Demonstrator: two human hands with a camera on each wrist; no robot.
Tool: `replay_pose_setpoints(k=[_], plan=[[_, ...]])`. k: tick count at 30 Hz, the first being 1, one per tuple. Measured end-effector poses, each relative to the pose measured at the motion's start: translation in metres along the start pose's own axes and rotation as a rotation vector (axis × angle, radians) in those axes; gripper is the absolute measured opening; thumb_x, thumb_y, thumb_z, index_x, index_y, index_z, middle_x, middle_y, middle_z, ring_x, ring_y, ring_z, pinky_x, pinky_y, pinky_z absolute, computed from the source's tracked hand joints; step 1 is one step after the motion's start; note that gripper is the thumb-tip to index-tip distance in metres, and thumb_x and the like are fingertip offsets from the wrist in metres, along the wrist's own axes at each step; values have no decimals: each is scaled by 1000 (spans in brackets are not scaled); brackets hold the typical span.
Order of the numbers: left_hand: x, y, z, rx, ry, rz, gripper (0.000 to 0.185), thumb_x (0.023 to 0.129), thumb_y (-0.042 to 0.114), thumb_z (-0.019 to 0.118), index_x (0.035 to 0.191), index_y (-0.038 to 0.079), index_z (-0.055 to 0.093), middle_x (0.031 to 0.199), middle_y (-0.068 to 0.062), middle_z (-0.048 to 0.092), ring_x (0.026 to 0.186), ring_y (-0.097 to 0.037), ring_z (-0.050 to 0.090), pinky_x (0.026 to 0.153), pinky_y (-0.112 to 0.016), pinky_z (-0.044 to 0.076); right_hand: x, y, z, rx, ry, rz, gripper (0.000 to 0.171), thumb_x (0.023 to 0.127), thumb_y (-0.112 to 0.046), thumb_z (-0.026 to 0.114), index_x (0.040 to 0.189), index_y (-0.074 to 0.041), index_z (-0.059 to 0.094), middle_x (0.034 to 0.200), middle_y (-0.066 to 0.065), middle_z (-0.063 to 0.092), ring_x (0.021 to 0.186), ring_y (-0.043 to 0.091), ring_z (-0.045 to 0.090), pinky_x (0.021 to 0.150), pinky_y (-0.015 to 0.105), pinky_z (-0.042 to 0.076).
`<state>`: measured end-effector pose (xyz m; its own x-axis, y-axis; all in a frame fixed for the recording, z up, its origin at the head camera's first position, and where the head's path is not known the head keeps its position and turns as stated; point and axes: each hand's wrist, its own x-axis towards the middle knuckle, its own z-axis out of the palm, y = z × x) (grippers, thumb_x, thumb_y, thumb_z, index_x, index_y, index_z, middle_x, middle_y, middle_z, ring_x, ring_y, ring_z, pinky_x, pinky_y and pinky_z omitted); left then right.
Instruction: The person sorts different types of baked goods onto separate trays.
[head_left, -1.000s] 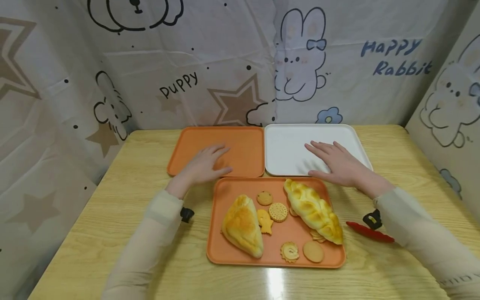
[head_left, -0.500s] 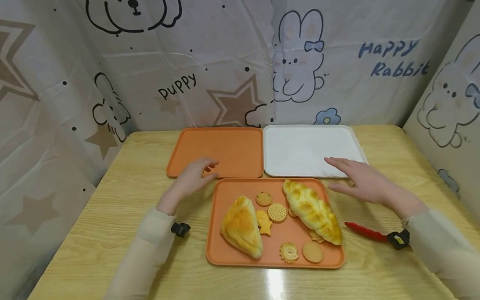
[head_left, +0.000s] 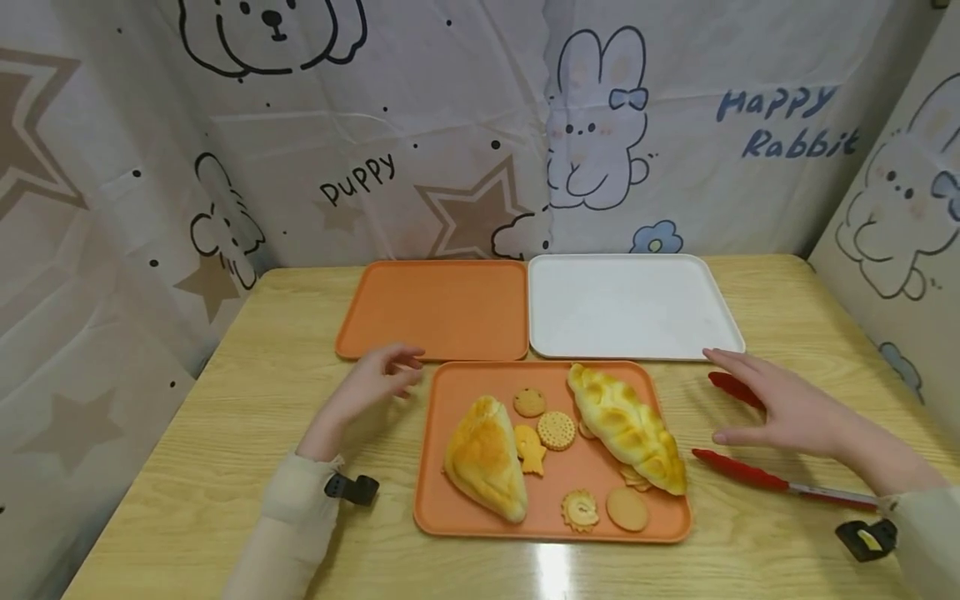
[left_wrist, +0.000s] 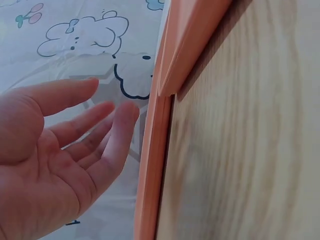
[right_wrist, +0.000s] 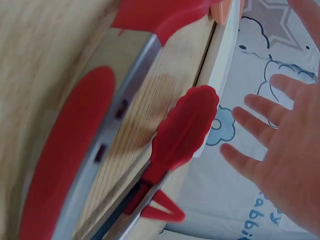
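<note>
My right hand (head_left: 795, 408) hovers, fingers spread, above a pair of tongs (head_left: 742, 470) with red tips and metal arms. One scalloped red tip shows below the fingers in the right wrist view, where the tongs (right_wrist: 182, 132) lie close by on the wood. On the other side, my left hand (head_left: 371, 387) is held in the air with loosely bent fingers, just left of the front orange tray (head_left: 551, 527). That tray carries a triangular bun (head_left: 487, 458), a braided loaf (head_left: 626, 429) and several biscuits, among them a round one with holes (head_left: 556, 431).
Behind the front tray, a second orange tray (head_left: 442, 308) and a white tray (head_left: 630, 304) stand side by side against a printed cloth backdrop (head_left: 450, 108). All rest on a wooden table (head_left: 202, 467). The tongs lie right of the front tray.
Both hands have drawn back from over the rear trays. The right hand has moved right and nearer, over the tongs; the left has moved left and nearer.
</note>
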<state>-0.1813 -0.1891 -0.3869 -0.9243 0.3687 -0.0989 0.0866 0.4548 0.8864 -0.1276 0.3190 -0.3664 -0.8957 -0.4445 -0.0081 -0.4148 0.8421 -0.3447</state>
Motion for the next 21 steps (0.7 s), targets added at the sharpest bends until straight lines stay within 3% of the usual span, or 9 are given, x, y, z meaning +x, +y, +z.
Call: replay_pose_setpoints(k=[8,15,21], plan=[[-7,-10,9,-123,-76,-126,47,90,7,52,131,-7,37,115,-27,47,87,-27,60,71,-37,55,-20,12,3,28,-145,145,139,45,-65,77,146,-6,2,139,31,23,121,49,26,90,65,30],[-8,-16,17,-211,-141,-160,55,88,4,53,136,-8,29,114,-26,45,78,-19,60,68,-35,55,-44,34,9,48,-153,163,149,38,-60,82,144,1,-4,135,37,21,117,54,24,88,66,28],[-10,-18,20,-202,-158,-148,62,84,0,55,139,-4,27,117,-26,41,77,-19,59,67,-35,55,-61,52,15,69,-165,178,150,40,-45,87,141,5,-11,127,40,25,112,54,27,85,63,29]])
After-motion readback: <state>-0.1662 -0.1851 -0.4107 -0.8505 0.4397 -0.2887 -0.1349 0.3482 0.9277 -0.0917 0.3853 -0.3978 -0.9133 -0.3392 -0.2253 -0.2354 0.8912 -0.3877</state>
